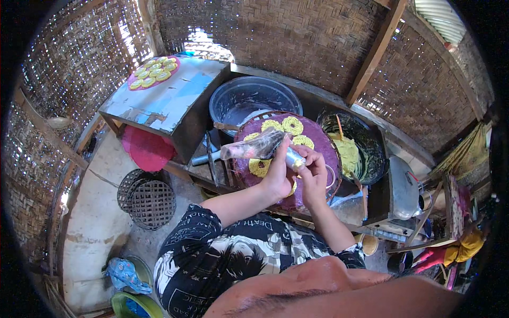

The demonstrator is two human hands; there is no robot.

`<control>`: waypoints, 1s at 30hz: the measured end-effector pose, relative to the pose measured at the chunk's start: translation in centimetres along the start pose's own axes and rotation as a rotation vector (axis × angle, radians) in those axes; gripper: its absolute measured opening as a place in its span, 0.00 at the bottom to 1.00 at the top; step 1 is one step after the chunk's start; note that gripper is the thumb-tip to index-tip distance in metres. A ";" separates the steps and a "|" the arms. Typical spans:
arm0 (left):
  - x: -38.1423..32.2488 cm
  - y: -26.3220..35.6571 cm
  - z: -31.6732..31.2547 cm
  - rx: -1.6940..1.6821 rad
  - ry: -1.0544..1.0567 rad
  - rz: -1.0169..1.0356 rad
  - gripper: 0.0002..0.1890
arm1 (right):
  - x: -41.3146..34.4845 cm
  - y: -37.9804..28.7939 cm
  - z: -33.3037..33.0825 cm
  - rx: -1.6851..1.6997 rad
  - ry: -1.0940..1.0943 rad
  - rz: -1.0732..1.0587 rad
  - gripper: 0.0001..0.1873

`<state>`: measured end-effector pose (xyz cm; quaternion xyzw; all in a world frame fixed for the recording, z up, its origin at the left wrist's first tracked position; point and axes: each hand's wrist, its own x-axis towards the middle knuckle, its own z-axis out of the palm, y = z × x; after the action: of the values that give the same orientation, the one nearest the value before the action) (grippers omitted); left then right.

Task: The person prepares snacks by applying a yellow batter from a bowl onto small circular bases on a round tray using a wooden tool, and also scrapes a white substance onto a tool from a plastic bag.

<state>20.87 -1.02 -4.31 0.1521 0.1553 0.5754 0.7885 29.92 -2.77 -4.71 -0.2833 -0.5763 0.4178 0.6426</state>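
Observation:
My left hand (278, 173) is closed around a metal tube (293, 158), probably a hand-held dough press. Clear plastic (250, 148) is wrapped behind the tube. My right hand (314, 173) has its fingers at the tube's near end, where a bit of yellow dough (298, 163) shows. Both hands are above a purple round sheet (318, 159) on a woven tray. Several yellow dough rings (292, 125) lie on that sheet, some partly hidden by my hands and the tool. A pale ring-shaped band (331, 177) lies at the sheet's right side.
Right of the tray, a dark basin (372, 159) holds yellow dough (345, 155) and a stick. Behind stands a large grey tub (254, 95). At left, a worn bench (171, 99) carries more rings on a pink sheet (154, 73). A metal pot (401, 187) stands far right.

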 end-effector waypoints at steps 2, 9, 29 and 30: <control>-0.6 0.6 0.4 -0.005 -0.034 -0.011 0.19 | 0.5 -0.8 -0.3 0.371 0.061 0.297 0.11; -0.5 1.7 0.4 -0.282 -0.086 -0.260 0.26 | -0.4 -0.4 -0.6 0.202 -0.096 0.100 0.15; 0.1 0.7 0.0 -0.153 -0.271 -0.139 0.28 | -0.3 -0.1 -0.5 0.209 -0.063 0.074 0.10; 0.2 0.6 -0.1 -0.152 -0.272 -0.140 0.28 | -0.2 -0.1 -0.5 0.231 -0.052 0.086 0.10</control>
<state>20.34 -0.63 -4.16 0.1573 0.0137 0.5031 0.8497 30.40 -2.98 -4.82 -0.2207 -0.5282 0.5160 0.6373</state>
